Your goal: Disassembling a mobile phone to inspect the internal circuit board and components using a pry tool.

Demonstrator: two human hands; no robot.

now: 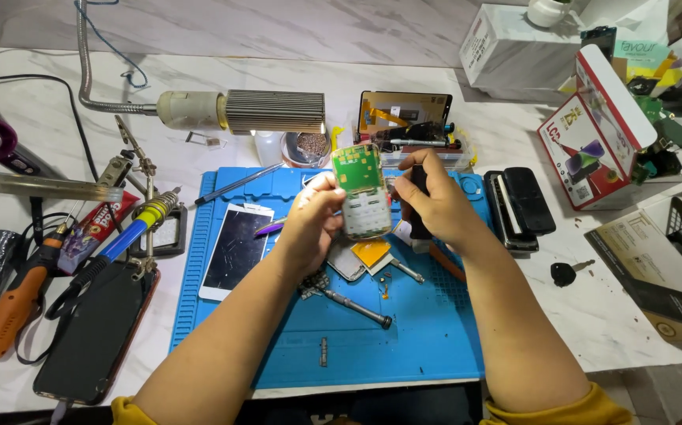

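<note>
Above the blue work mat, both hands meet at the centre of the bench. The left hand has its fingers wrapped around the left edge of an opened phone body, green circuit board up top and white keypad below, held upright. The right hand is closed on a dark slim tool just beside the phone's right edge. At nine o'clock from the hands lies a white cracked-screen phone; at five o'clock, a metal screwdriver; at ten o'clock hangs a ribbed lamp head.
</note>
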